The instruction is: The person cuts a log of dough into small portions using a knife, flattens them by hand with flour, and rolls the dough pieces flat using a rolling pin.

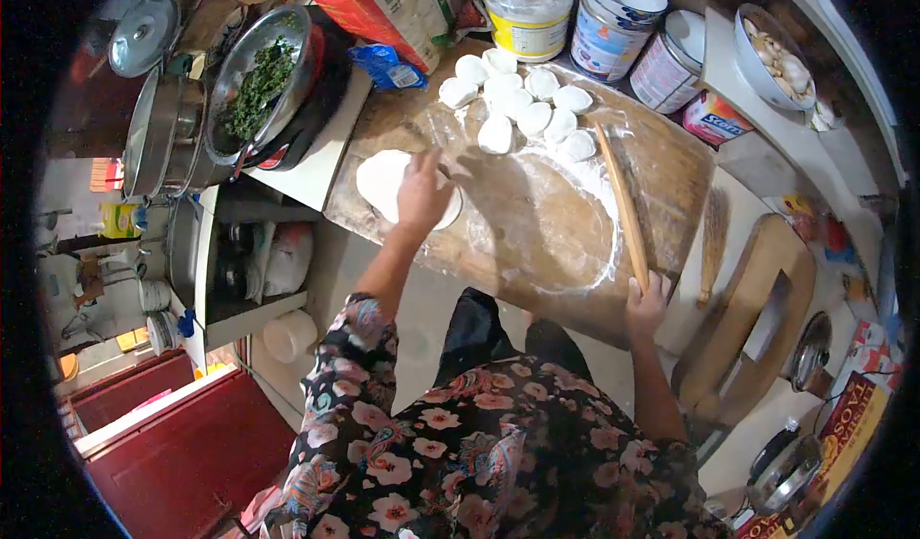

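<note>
My left hand (425,191) is over the right part of a flat, rolled-out dough round (379,180) at the left of the floured wooden board (470,218). Its fingers are bent and pressed together; whether they pinch the dough's edge is hidden. In my right hand (648,299) is the near end of a long wooden rolling pin (623,199), which slants across the right side of the board. Small white dough pieces (517,103) lie in a cluster near the board's back edge. A ring of loose flour (610,232) marks the board left of the pin.
A metal bowl of chopped greens (264,89) stands at the back left. Behind the board are a yellow-labelled jar (527,22) and tins (613,41). At right lie a straw brush (712,242), a wooden board with a knife (767,314) and a white bowl (776,57).
</note>
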Demonstrator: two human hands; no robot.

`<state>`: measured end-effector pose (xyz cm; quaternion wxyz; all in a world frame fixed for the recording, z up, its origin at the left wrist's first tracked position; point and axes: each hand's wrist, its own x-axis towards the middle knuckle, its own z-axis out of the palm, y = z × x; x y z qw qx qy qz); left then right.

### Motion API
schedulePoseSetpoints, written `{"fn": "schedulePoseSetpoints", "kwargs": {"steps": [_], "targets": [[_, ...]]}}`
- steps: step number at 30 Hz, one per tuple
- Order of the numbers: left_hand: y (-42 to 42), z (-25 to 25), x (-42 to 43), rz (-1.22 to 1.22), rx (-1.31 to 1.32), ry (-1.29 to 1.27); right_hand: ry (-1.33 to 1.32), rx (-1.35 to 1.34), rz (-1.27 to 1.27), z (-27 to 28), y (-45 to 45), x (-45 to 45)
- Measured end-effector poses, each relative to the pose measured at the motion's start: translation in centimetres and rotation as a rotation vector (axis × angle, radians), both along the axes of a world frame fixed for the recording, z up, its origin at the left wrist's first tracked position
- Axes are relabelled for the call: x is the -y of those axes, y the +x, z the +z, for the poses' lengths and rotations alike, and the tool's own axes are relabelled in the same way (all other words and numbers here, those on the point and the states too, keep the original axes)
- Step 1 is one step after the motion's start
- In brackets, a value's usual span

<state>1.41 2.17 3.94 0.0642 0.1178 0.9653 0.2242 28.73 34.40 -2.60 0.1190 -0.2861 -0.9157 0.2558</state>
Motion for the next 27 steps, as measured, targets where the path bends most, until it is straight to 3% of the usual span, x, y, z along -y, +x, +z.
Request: {"fn": "schedulePoseSetpoints", "kwargs": {"steps": [5,7,11,15,17,20,27], "targets": [[-2.7,-2.3,-6.5,-0.167,-0.071,-0.034,0.03,0.133,-0.08,-0.3,-0.1,0.3],[-4.0,-2.5,-8.4,-0.156,-0.009,-0.074,0.156,0.084,-0.064,0.0,-0.2,0.3],[-6.6,-5.7,-9.1,-0.31,-0.085,-0.189,0.002,0.139,-0.081,0.9,-0.4,0.7],[-3.9,-2.1,-10.7,-0.122,0.13,-0.169,-0.023,0.084,-0.08,1.9,-0.8,1.1],[-2.0,-3.7,-10.5,-0.194,-0.05,-0.157,-0.049,0.094,-0.087,2.1,-1.0,1.3],[-1.5,-4.4,-10.9,-0.286,-0.104,-0.16,-0.043,0.097,-0.098,1.9,-1.0,0.9],[-4.2,-0.5,-15.8,-0.298,-0.215,0.014,-0.015,0.025,-0.064,0.8,-0.2,0.8]]}}
